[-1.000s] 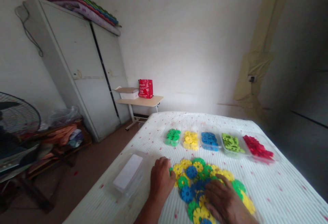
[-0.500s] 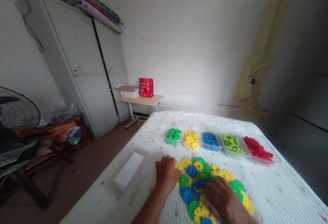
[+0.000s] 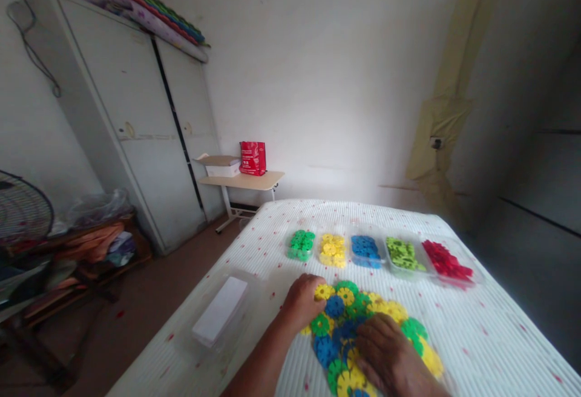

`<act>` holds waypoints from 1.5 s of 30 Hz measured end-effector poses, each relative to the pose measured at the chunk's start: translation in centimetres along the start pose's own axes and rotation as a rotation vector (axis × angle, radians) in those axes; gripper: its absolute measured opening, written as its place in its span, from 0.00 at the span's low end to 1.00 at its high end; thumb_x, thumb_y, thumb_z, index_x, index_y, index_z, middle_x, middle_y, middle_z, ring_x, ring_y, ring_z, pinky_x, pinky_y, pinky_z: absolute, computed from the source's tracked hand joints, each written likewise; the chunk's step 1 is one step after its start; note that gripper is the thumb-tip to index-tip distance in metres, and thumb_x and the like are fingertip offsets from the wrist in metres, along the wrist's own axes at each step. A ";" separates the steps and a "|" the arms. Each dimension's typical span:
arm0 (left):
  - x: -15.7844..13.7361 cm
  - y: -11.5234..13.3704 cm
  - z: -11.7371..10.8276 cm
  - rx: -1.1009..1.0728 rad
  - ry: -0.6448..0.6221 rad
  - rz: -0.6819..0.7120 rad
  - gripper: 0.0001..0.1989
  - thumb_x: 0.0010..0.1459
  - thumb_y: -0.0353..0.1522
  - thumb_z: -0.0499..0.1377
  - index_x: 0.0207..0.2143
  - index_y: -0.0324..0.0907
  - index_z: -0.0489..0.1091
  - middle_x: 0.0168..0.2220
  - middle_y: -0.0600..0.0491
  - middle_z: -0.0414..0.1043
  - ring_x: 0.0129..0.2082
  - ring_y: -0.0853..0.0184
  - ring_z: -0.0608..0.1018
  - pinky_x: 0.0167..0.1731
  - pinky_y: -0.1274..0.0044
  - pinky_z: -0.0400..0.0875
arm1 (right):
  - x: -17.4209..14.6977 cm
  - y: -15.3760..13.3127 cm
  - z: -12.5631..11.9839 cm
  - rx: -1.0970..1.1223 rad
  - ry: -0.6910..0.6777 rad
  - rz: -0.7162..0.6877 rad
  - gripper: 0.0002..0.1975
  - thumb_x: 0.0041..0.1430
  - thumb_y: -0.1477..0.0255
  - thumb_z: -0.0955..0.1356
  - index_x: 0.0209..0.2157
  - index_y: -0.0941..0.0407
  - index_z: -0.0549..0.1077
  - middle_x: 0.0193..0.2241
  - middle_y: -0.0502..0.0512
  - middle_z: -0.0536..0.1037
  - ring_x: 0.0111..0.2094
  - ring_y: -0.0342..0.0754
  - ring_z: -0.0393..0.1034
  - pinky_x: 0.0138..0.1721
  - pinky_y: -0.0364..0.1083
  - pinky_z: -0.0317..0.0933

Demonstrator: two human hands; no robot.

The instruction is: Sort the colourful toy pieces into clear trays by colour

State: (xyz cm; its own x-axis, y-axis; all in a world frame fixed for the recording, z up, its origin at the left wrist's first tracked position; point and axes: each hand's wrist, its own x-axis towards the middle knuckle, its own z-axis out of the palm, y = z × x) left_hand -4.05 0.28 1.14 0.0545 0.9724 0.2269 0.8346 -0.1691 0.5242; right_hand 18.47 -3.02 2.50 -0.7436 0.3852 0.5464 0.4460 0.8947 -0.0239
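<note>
A loose pile of plastic snowflake discs in blue, green and yellow lies on the table in front of me. My left hand [image 3: 305,301] is at the pile's upper left edge, its fingers curled against a yellow snowflake disc [image 3: 324,292]. Over the middle of the pile rests my right hand [image 3: 384,348], fingers stretched out and pointing left across the discs; what lies under the palm is hidden. A blue disc [image 3: 334,306] and a green disc [image 3: 320,324] show between the hands.
Behind the pile, clear tubs hold green [image 3: 302,245], yellow [image 3: 333,250], blue [image 3: 365,251], lime [image 3: 403,254] and red [image 3: 447,262] pieces. A clear container with a white slab [image 3: 221,310] stands left. A side table [image 3: 265,180] carries a red bag [image 3: 253,158].
My left hand has moved right and slightly up, closer against the discs at the pile's edge. My right hand stays over the pile. The view has shifted slightly.
</note>
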 end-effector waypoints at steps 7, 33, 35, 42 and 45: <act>0.0 -0.7 -0.4 -0.051 -0.037 0.057 0.21 0.42 0.25 0.59 0.42 0.44 0.73 0.40 0.52 0.75 0.41 0.65 0.73 0.43 0.76 0.66 | -0.1 0.3 0.3 -0.008 0.004 -0.018 0.09 0.61 0.69 0.61 0.33 0.54 0.72 0.30 0.51 0.76 0.33 0.46 0.68 0.43 0.48 0.56; 0.4 -0.6 -1.6 -0.125 0.037 0.045 0.24 0.40 0.24 0.59 0.44 0.43 0.72 0.43 0.51 0.73 0.45 0.64 0.72 0.48 0.74 0.65 | -0.5 0.0 0.9 -0.016 0.010 0.025 0.09 0.61 0.70 0.61 0.30 0.54 0.70 0.28 0.52 0.75 0.32 0.46 0.67 0.42 0.47 0.56; 0.9 0.1 -2.7 -0.161 0.053 0.022 0.26 0.42 0.25 0.59 0.47 0.45 0.70 0.45 0.53 0.73 0.44 0.65 0.73 0.47 0.73 0.66 | -0.4 0.0 1.1 -0.011 0.009 0.033 0.10 0.61 0.70 0.61 0.28 0.54 0.69 0.27 0.51 0.74 0.32 0.46 0.67 0.42 0.47 0.56; 6.1 3.5 -5.1 -0.150 0.282 0.043 0.25 0.44 0.24 0.60 0.47 0.45 0.68 0.43 0.55 0.73 0.42 0.67 0.73 0.46 0.74 0.67 | -0.4 0.1 1.6 0.008 0.031 0.035 0.11 0.61 0.70 0.60 0.26 0.55 0.68 0.25 0.51 0.73 0.30 0.45 0.65 0.40 0.48 0.56; 7.9 4.1 -4.6 -0.125 0.314 0.036 0.24 0.45 0.25 0.61 0.47 0.45 0.68 0.44 0.53 0.73 0.44 0.65 0.73 0.47 0.73 0.66 | -0.4 0.0 1.4 0.003 0.031 0.046 0.11 0.61 0.70 0.60 0.26 0.55 0.68 0.25 0.50 0.73 0.31 0.45 0.65 0.40 0.48 0.56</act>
State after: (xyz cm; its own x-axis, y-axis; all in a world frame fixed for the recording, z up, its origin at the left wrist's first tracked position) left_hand -2.76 6.53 8.87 -0.1051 0.8718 0.4785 0.7604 -0.2397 0.6036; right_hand 18.09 -2.88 1.13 -0.7065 0.4194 0.5701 0.4780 0.8768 -0.0526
